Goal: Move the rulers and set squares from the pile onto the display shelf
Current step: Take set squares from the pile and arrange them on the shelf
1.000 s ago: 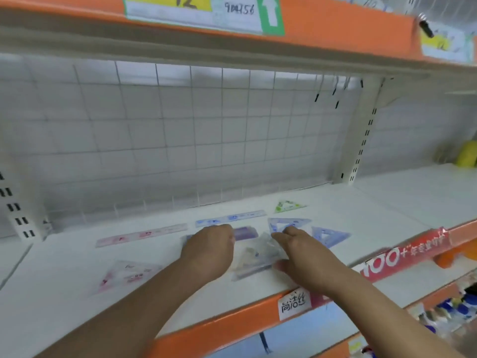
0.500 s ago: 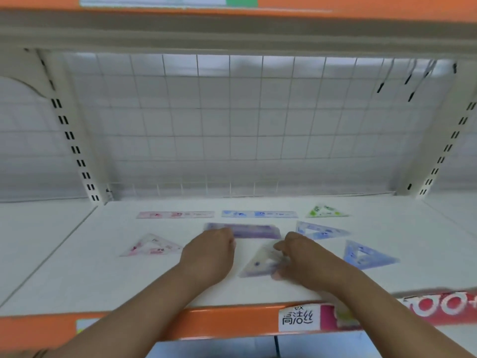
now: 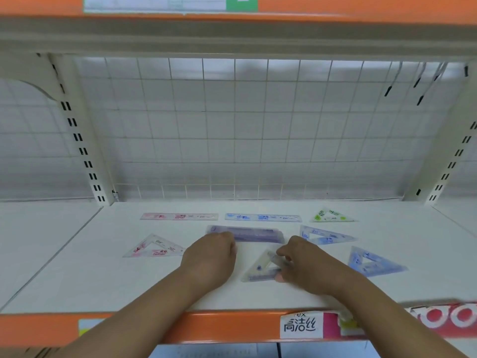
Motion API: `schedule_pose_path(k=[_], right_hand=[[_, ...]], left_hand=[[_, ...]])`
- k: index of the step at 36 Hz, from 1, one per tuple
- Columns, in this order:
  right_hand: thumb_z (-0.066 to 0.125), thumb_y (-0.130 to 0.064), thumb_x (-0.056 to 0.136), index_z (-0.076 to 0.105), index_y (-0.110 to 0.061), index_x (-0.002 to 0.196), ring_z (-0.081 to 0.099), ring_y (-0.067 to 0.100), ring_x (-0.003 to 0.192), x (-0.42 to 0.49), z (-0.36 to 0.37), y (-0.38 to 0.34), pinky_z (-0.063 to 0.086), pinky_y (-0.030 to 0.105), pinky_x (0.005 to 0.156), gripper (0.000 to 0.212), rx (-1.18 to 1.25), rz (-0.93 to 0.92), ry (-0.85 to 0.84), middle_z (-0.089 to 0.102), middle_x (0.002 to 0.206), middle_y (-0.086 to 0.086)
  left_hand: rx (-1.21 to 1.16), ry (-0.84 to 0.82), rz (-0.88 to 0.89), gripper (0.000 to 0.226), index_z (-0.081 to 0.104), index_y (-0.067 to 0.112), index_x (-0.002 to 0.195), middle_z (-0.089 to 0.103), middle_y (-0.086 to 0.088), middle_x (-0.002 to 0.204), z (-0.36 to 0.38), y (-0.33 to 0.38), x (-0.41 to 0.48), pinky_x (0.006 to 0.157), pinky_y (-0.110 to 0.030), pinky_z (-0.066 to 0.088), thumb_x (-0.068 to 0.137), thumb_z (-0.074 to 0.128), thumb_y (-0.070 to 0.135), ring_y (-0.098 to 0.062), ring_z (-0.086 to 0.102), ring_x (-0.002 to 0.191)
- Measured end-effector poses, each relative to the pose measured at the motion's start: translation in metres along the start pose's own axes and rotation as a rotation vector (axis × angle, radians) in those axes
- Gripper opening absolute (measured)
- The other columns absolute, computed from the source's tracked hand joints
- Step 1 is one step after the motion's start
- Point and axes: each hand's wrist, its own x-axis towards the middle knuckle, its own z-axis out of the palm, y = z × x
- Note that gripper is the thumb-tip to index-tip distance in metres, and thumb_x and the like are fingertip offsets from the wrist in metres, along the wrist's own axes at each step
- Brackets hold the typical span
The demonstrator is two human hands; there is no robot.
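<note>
On the white shelf [image 3: 77, 267], the right grip [image 3: 307, 264] pinches a clear set square [image 3: 258, 270], now drawn nearer, apart from the purple ruler [image 3: 258, 233]. The left grip [image 3: 211, 257] curls at that ruler's left end; whether it holds anything is unclear. The square looks ready to be placed.

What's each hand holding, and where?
Right hand pinches the purple set square at its right corner, thumb on the near edge. Left hand is curled beside the purple ruler stack; any grip is hidden.
</note>
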Motion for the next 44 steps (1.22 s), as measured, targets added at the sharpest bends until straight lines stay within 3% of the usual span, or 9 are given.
schedule_pose_path(k=[5,11,16,19,21,26,31,39,44], right_hand=[[0.061,-0.037,0.087,0.055,-0.019,0.121,0.048,0.014,0.1,0.0,-0.001,-0.001,0.038,0.024,0.083,0.039,-0.008,-0.005,-0.013,0.043,0.116,-0.001],[0.061,-0.036,0.088,0.055,-0.018,0.118,0.046,0.013,0.094,0.0,-0.002,-0.002,0.036,0.023,0.077,0.036,-0.008,-0.001,-0.026,0.042,0.113,-0.002],[0.063,-0.04,0.086,0.054,-0.017,0.119,0.048,0.015,0.101,-0.002,-0.003,-0.002,0.039,0.025,0.081,0.042,-0.019,-0.003,-0.021,0.042,0.116,0.0],[0.06,-0.046,0.086,0.047,-0.018,0.132,0.045,0.017,0.117,-0.005,-0.005,-0.003,0.041,0.029,0.096,0.055,-0.031,-0.031,0.067,0.043,0.125,0.0],[0.057,-0.046,0.088,0.047,-0.022,0.133,0.046,0.015,0.116,-0.007,-0.007,-0.007,0.041,0.029,0.095,0.052,-0.046,-0.077,0.159,0.045,0.122,-0.001],[0.05,-0.046,0.092,0.059,-0.025,0.108,0.052,0.01,0.094,-0.01,-0.008,-0.021,0.041,0.025,0.076,0.028,-0.048,-0.178,0.29,0.048,0.097,-0.01],[0.047,-0.046,0.093,0.052,-0.027,0.083,0.05,0.01,0.086,-0.013,-0.008,-0.032,0.041,0.027,0.07,0.022,-0.114,-0.265,0.289,0.054,0.095,-0.008],[0.046,-0.049,0.093,0.063,-0.021,0.091,0.058,0.011,0.087,-0.012,-0.001,-0.066,0.046,0.029,0.075,0.032,-0.138,-0.428,0.236,0.062,0.097,-0.007],[0.046,-0.049,0.093,0.054,-0.026,0.085,0.056,0.012,0.087,-0.009,0.015,-0.105,0.043,0.029,0.073,0.025,-0.119,-0.54,0.192,0.058,0.092,-0.007]], left_hand=[[0.001,-0.007,-0.004,0.029,0.057,0.017,0.105,0.065,0.001,0.103,0.0,-0.002,-0.001,0.076,-0.029,0.047,0.1,0.031,0.029,-0.02,0.059,0.094],[0.002,-0.012,-0.017,0.028,0.057,0.018,0.106,0.065,0.001,0.105,-0.002,-0.001,-0.003,0.077,-0.029,0.047,0.1,0.032,0.028,-0.021,0.059,0.097],[0.013,-0.009,-0.023,0.027,0.057,0.018,0.104,0.066,0.001,0.104,-0.002,0.001,-0.007,0.076,-0.029,0.046,0.1,0.032,0.029,-0.02,0.059,0.096],[0.026,0.002,-0.023,0.027,0.057,0.018,0.101,0.066,0.0,0.102,-0.003,0.001,-0.01,0.074,-0.03,0.046,0.1,0.032,0.029,-0.02,0.06,0.094],[0.028,0.009,-0.031,0.027,0.057,0.018,0.104,0.065,0.001,0.105,-0.004,0.002,-0.013,0.076,-0.029,0.046,0.1,0.033,0.029,-0.02,0.059,0.097],[0.029,0.015,-0.084,0.029,0.059,0.018,0.11,0.063,-0.001,0.112,-0.008,0.002,-0.024,0.085,-0.033,0.049,0.099,0.035,0.032,-0.02,0.057,0.104],[0.046,0.047,-0.135,0.027,0.058,0.016,0.102,0.062,-0.002,0.107,-0.011,0.003,-0.038,0.079,-0.029,0.046,0.099,0.037,0.032,-0.021,0.057,0.1],[0.049,0.097,-0.28,0.025,0.057,0.015,0.097,0.062,-0.003,0.104,-0.02,-0.014,-0.071,0.075,-0.027,0.042,0.098,0.039,0.031,-0.021,0.057,0.098],[0.069,0.106,-0.359,0.025,0.056,0.01,0.098,0.06,-0.007,0.103,-0.032,-0.04,-0.102,0.071,-0.029,0.04,0.099,0.038,0.028,-0.024,0.056,0.097]])
